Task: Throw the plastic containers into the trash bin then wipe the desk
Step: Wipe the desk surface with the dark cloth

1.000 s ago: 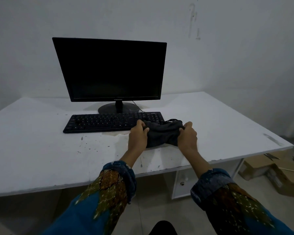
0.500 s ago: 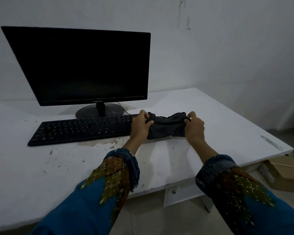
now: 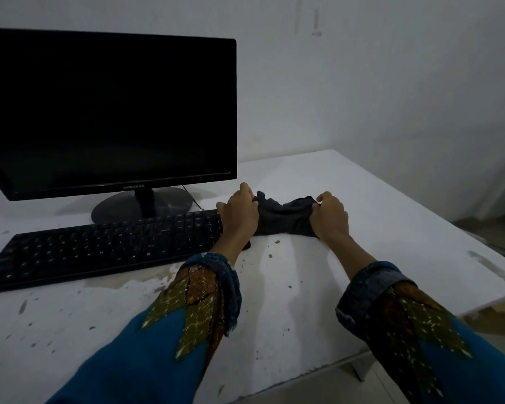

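A dark cloth [image 3: 285, 218] lies bunched on the white desk [image 3: 391, 217], just right of the keyboard's end. My left hand [image 3: 239, 214] grips the cloth's left end and my right hand [image 3: 331, 215] grips its right end, stretching it between them. Both hands rest low on the desk top. The desk surface near me is speckled with dark spots and has a damp-looking stain. No plastic containers or trash bin are in view.
A black monitor [image 3: 108, 112] stands at the back left on a round base [image 3: 142, 204]. A black keyboard [image 3: 99, 249] lies in front of it, touching my left hand. The desk's right edge [image 3: 490, 269] drops off to the floor.
The view has moved closer to the desk and to the right. Both hands kept hold of the cloth and slid it further back, spreading it a little wider.
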A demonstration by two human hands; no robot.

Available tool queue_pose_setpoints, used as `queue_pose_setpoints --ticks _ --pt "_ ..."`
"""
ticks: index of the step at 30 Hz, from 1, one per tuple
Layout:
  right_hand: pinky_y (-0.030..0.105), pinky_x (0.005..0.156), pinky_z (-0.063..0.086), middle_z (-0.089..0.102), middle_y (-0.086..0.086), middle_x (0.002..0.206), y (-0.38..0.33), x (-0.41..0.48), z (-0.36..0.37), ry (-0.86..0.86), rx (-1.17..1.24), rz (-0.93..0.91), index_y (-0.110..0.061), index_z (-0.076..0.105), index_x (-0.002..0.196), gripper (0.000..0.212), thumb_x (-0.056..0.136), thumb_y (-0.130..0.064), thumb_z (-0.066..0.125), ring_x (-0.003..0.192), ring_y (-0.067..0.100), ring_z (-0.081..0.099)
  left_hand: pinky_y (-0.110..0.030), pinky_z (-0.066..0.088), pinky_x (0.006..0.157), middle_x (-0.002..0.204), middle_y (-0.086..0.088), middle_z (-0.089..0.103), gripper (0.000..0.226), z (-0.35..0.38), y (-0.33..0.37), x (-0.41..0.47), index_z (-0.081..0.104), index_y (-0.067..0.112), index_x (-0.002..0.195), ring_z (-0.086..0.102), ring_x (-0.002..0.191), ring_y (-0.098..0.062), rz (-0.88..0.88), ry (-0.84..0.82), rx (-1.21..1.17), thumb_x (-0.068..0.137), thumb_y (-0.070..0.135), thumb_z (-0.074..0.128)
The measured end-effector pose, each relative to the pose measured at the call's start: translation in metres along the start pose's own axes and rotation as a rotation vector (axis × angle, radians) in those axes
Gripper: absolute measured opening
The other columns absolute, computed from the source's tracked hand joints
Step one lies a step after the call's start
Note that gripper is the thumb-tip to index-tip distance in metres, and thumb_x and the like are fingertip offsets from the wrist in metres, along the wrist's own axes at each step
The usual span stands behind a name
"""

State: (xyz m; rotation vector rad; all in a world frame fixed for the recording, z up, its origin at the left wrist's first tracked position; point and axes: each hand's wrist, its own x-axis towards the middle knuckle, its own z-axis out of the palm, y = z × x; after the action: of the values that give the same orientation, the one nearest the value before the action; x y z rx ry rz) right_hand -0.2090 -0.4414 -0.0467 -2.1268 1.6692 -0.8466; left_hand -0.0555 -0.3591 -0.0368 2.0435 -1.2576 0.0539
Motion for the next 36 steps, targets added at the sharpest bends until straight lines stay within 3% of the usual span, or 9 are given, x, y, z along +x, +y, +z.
queue_pose_setpoints --ticks 3,7,9,12,21,24,28,32,36 --pt "0.041 0.107 0.026 0.042 0.011 0.142 -0.003 0.004 0.004 -0.020 -0.163 -0.060 -0.007 0.040 0.137 0.040 0.100 -0.021 0.037 0.131 0.029 0.035 -0.042 0.022 0.100 0.130 -0.001 0.048 0.023 0.007 -0.002 0.005 0.048 0.019 0.117 0.044 0.119 -0.022 0.113 0.020 0.153 0.095 0.017 0.045" --pt "0.041 0.112 0.026 0.041 0.013 0.143 -0.013 0.001 0.021 -0.119 -0.196 -0.223 -0.005 0.042 0.135 0.039 0.099 -0.019 0.034 0.133 0.029 0.036 -0.054 0.002 0.113 0.155 0.001 0.022 0.039 0.013 -0.004 0.002 0.040 0.023 0.138 0.022 0.142 -0.018 0.320 -0.202 0.339 0.099 0.024 0.035" --pt "0.042 0.114 0.022 0.036 0.012 0.148 -0.014 -0.003 0.030 -0.225 -0.249 -0.263 -0.007 0.036 0.139 0.044 0.101 -0.025 0.026 0.137 0.026 0.030 -0.060 -0.010 0.112 0.159 0.004 0.013 0.047 0.020 -0.007 -0.005 0.025 0.024 0.147 0.008 0.147 -0.018 0.361 -0.358 0.498 0.101 0.035 0.023" --pt "0.042 0.118 0.006 0.014 0.005 0.159 -0.002 -0.007 0.033 -0.350 -0.387 -0.299 -0.014 0.014 0.151 0.051 0.103 -0.030 0.015 0.147 0.017 0.010 -0.066 -0.019 0.106 0.159 0.006 0.005 0.051 0.026 -0.008 -0.011 0.007 0.028 0.150 0.003 0.147 -0.019 0.232 -0.551 0.518 0.101 0.041 0.013" --pt "0.057 0.114 -0.012 0.000 -0.005 0.161 0.002 -0.004 0.012 -0.454 -0.630 -0.236 -0.021 -0.004 0.152 0.052 0.102 -0.031 0.008 0.148 0.021 -0.004 -0.065 -0.022 0.104 0.158 0.006 0.015 0.053 -0.002 -0.007 -0.014 0.021 0.023 0.149 0.003 0.147 -0.018 0.260 -0.607 0.620 0.100 0.043 0.013" --pt "0.061 0.110 -0.013 0.014 0.001 0.159 -0.019 -0.006 0.008 -0.432 -0.675 -0.150 -0.014 0.013 0.151 0.054 0.099 -0.028 0.021 0.148 0.026 -0.003 -0.063 -0.022 0.107 0.151 0.004 0.034 0.051 -0.016 -0.015 -0.016 0.046 0.023 0.136 0.008 0.147 -0.019 0.340 -0.491 0.596 0.099 0.045 0.017" --pt "0.060 0.114 0.000 0.046 0.009 0.140 -0.051 -0.023 0.012 -0.256 -0.472 -0.166 -0.008 0.043 0.132 0.040 0.097 -0.023 0.033 0.141 0.032 0.021 -0.055 -0.006 0.116 0.147 0.005 0.041 0.045 -0.048 -0.054 -0.015 0.045 0.022 0.137 0.022 0.144 -0.015 0.324 -0.188 0.473 0.100 0.040 0.028" --pt "0.053 0.115 0.016 0.056 0.010 0.130 -0.087 -0.050 0.032 -0.193 -0.410 -0.391 -0.008 0.048 0.128 0.040 0.098 -0.031 0.035 0.129 0.032 0.041 -0.046 0.008 0.119 0.132 -0.004 0.058 0.045 -0.086 -0.115 -0.028 0.056 0.013 0.126 0.044 0.132 -0.019 0.302 0.077 0.356 0.095 0.035 0.033" --pt "0.049 0.115 0.019 0.047 0.010 0.139 -0.117 -0.074 0.059 -0.236 -0.320 -0.503 -0.010 0.043 0.135 0.049 0.098 -0.041 0.034 0.132 0.032 0.038 -0.051 0.018 0.114 0.127 -0.009 0.059 0.044 -0.130 -0.174 -0.050 0.057 0.012 0.124 0.050 0.124 -0.024 0.167 0.228 0.436 0.092 0.034 0.036"
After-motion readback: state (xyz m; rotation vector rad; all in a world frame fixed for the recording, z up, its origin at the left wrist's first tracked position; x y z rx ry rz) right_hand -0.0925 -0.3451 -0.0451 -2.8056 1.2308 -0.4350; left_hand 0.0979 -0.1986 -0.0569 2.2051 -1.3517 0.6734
